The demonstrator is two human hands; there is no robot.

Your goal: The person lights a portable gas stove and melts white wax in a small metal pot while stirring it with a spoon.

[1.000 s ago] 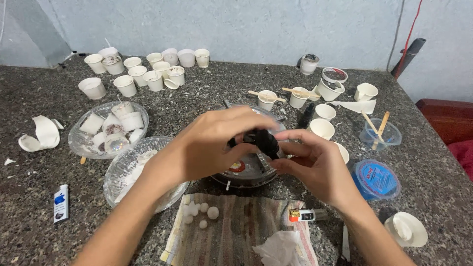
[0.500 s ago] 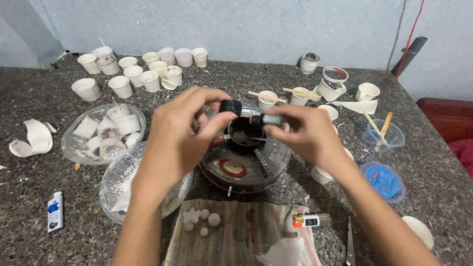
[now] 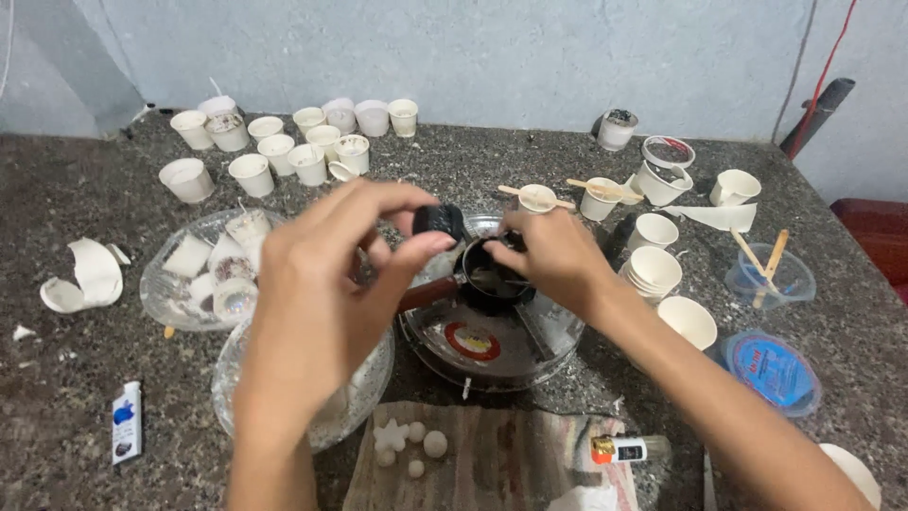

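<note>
Cluster of small white paper cups (image 3: 284,142) far beyond left hand. Clear glass bowl of white wax pieces (image 3: 203,265) just left of it. Blue-lidded round plastic tub (image 3: 771,369) well right of right hand.

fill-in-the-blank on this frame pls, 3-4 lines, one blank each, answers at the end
1. The left hand pinches a small ____ cap in its fingers.
2. The right hand is over a small dark pot that sits on a round ____.
3. The lighter lies near the ____ edge of the table.
4. Wooden sticks rest in a clear ____ at the right.

Answers: black; stove; left; cup
</note>
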